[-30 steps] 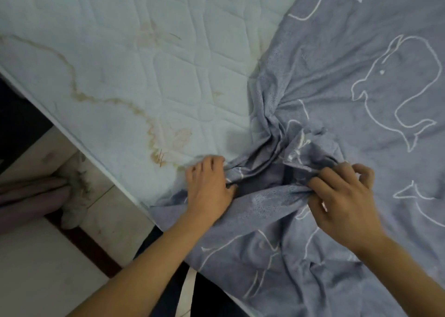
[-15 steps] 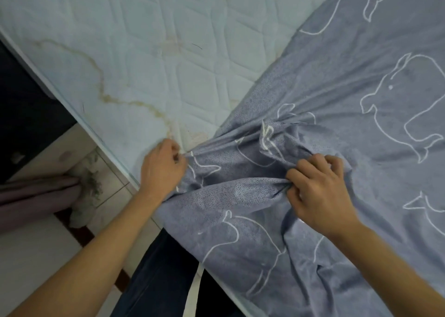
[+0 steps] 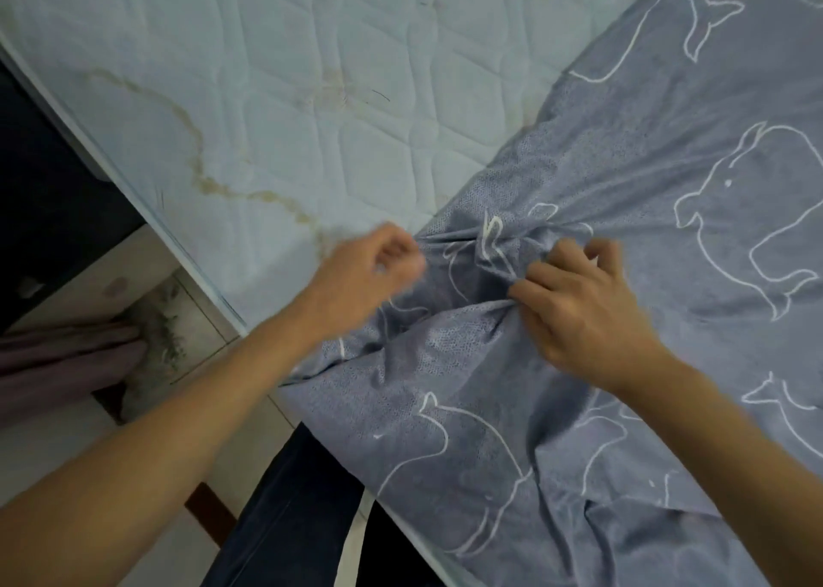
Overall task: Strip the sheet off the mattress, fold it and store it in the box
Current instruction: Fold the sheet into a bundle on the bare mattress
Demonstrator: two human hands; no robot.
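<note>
Sheet [image 3: 623,163]: grey-blue cloth, fine speckled weave, white outline whales printed all over. It lies on the mattress [image 3: 311,96], covering the part to the right of and nearer than the fingers. The bare part beyond the left hand's fingers is pale quilted fabric with a brown wavy stain line.

Orientation: the sheet's free edge runs on a diagonal from just beside the left fingertips up and away to the right. Creases fan out from a bunched gather between the two hands, towards the far right. One thick fold runs from the right fingertips back towards the left wrist. Its near part hangs over the mattress edge. Full long axis: cannot tell, as the cloth runs out of view.

Left hand [image 3: 356,274]: fingers curled, motion-blurred, at the sheet's edge; whether cloth is pinched between them cannot be told.

Right hand [image 3: 583,310]: fingers [image 3: 534,274] curled, tips dug into the gather, gripping the sheet.

Below the left forearm: dark trouser leg [image 3: 285,511], tiled floor [image 3: 58,453], purple cloth [image 3: 67,359].
</note>
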